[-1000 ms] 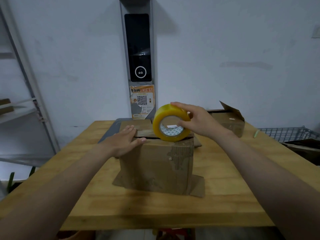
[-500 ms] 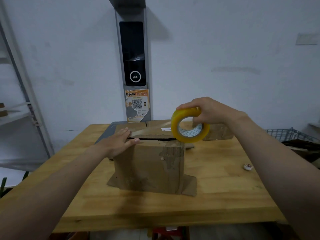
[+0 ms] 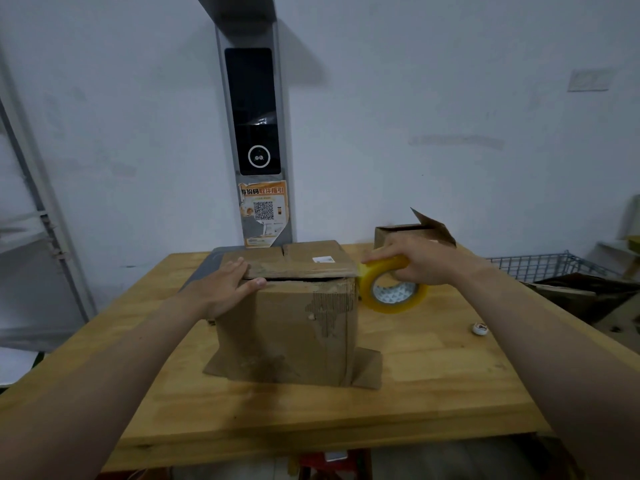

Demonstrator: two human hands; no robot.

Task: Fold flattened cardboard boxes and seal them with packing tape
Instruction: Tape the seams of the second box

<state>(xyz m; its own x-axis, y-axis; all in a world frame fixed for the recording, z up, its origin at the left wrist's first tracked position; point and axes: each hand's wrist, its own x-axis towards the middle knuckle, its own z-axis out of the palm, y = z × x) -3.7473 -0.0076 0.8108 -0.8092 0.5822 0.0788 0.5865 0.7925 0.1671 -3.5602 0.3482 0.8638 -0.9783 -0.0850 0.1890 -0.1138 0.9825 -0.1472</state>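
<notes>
Pressing the top flap of the box point(image 3: 287, 327) at its left end, the left hand point(image 3: 225, 289) lies flat, fingers straight; the right hand point(image 3: 422, 261) curls round the tape roll point(image 3: 394, 292) just beside the box's upper right corner. A skewed pull could wrinkle the strip off the seam. Any tape across the top is indiscernible.

The box point(image 3: 287, 334) under my left hand point(image 3: 221, 289) is matt brown cardboard, its front skin torn to bare ribbed corrugation near the right edge. Right of the box, the tape roll point(image 3: 394, 295) in my right hand point(image 3: 422, 259) is glossy yellowish plastic. Beneath the box, the table point(image 3: 433, 375) is smooth, faintly sheened wood.
</notes>
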